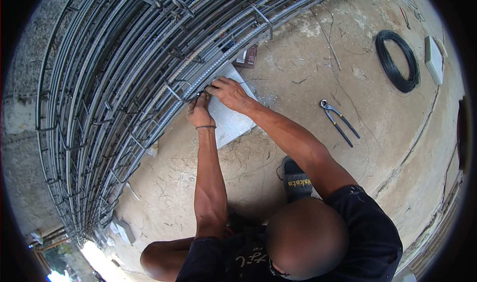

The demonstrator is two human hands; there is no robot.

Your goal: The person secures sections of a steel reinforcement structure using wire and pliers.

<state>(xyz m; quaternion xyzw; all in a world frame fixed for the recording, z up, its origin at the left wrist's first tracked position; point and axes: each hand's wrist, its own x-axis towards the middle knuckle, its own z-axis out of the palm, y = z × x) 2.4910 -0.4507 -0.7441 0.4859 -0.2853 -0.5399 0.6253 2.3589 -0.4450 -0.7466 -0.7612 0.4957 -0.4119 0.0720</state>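
Observation:
At the lower edge of a long, curved bundle of steel rebar cages (169, 90), my left hand (200, 110) is closed, fingertips pressed at the nearest bars. Just to its right, my right hand (228, 93) has curled fingers at the same spot. What small thing they grip there is hidden. Under both hands lies a pale square slab (231, 125) on the concrete floor, with a brown box (248, 58) behind it, partly under the bars.
Yellow-marked black pincers (338, 120) lie right of my arms. Farther right are a coil of dark wire (397, 61) and a pale block (433, 58). Loose wire bits litter the floor (288, 68). A sandal (295, 175) and a blurred head (305, 237) show below.

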